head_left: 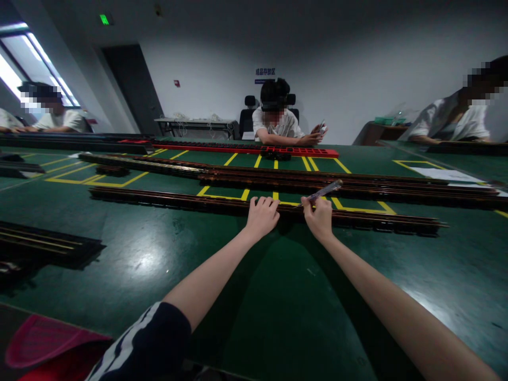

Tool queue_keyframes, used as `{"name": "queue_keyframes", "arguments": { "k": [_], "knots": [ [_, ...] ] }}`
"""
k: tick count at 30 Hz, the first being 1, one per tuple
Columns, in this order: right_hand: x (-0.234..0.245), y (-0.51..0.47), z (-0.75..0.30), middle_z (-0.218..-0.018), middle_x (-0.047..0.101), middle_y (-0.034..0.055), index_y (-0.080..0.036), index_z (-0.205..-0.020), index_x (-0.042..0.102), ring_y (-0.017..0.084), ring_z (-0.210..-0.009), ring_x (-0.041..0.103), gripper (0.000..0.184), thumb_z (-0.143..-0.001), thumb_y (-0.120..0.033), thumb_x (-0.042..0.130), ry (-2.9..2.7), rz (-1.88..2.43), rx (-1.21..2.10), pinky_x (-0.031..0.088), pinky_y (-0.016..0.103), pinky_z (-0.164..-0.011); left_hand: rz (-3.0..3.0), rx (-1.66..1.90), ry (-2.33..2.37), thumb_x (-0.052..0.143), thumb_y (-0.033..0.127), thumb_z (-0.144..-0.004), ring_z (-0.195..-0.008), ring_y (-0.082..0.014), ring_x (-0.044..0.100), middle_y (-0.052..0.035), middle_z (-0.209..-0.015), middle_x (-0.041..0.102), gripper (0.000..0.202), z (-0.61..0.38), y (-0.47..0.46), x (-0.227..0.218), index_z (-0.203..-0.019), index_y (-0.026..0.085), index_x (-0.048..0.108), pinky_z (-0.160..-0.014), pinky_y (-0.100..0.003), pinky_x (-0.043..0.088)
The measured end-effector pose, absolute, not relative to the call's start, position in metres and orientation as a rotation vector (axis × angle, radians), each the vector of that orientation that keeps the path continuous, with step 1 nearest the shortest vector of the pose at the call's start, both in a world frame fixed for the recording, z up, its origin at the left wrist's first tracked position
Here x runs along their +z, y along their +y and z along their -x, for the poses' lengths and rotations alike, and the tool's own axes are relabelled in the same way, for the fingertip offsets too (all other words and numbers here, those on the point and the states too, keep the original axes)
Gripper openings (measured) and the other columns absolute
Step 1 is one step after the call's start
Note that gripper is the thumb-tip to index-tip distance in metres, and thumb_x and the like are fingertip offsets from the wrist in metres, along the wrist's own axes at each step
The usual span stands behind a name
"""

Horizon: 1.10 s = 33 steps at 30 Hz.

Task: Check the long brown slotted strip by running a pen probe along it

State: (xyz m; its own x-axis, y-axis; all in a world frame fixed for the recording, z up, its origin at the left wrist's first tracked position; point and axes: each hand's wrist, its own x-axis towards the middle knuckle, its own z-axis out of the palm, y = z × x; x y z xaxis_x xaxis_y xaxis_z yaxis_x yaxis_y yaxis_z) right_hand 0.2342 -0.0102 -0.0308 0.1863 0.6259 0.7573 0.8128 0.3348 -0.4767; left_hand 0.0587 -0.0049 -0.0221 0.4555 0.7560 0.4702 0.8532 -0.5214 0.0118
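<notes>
A long dark metal rail (190, 201) lies crosswise on the green table in front of me. My left hand (262, 217) is closed over its middle, with the fingers bent across the top towards the far edge. Just to the right, my right hand (318, 217) grips a screwdriver (328, 188) with a translucent handle. The handle sticks up and to the right above the fist. Its thin shaft slants down and left to the rail between my hands; what the tip touches is too small to make out.
More dark rails (246, 177) lie behind mine, with a red slotted strip (317, 152) beyond them. Dark profiles (43, 241) rest at the left. Yellow tape (387, 208) marks the green table (151, 296). A co-worker (278, 124) sits opposite; others sit left and right.
</notes>
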Motion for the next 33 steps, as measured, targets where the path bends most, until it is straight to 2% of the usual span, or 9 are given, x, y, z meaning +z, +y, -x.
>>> {"name": "queue_keyframes", "arguments": {
  "k": [8, 16, 33],
  "knots": [
    [-0.0318, -0.0100, -0.2348, -0.063, 0.057, 0.0064, -0.022, -0.065, 0.050, 0.022, -0.063, 0.050, 0.044, -0.089, -0.057, 0.037, -1.508, 1.371, -0.226, 0.038, 0.037, -0.067, 2.473, -0.634, -1.390, 0.034, 0.019, -0.091, -0.113, -0.0233, 0.054, -0.0070, -0.121, 0.063, 0.039, -0.0587, -0.0040, -0.0233, -0.122, 0.021, 0.057, -0.103, -0.046, 0.035],
    [-0.0312, -0.0095, -0.2351, -0.061, 0.055, 0.0058, -0.023, -0.062, 0.046, 0.021, -0.061, 0.049, 0.042, -0.089, -0.054, 0.037, -1.499, 1.387, -0.230, 0.037, 0.037, -0.067, 2.482, -0.661, -1.375, 0.033, 0.014, -0.089, -0.115, -0.0237, 0.053, -0.0073, -0.123, 0.062, 0.044, -0.0578, -0.0013, -0.0267, -0.124, 0.022, 0.058, -0.104, -0.047, 0.034],
    [-0.0335, -0.0069, -0.2366, -0.060, 0.053, 0.0049, -0.022, -0.066, 0.046, 0.021, -0.060, 0.048, 0.037, -0.088, -0.051, 0.038, -1.486, 1.382, -0.217, 0.037, 0.037, -0.069, 2.540, -0.682, -1.443, 0.032, 0.010, -0.088, -0.117, -0.0216, 0.053, -0.0075, -0.125, 0.062, 0.043, -0.0570, -0.0010, -0.0226, -0.122, 0.017, 0.059, -0.104, -0.044, 0.035]
  ]
}}
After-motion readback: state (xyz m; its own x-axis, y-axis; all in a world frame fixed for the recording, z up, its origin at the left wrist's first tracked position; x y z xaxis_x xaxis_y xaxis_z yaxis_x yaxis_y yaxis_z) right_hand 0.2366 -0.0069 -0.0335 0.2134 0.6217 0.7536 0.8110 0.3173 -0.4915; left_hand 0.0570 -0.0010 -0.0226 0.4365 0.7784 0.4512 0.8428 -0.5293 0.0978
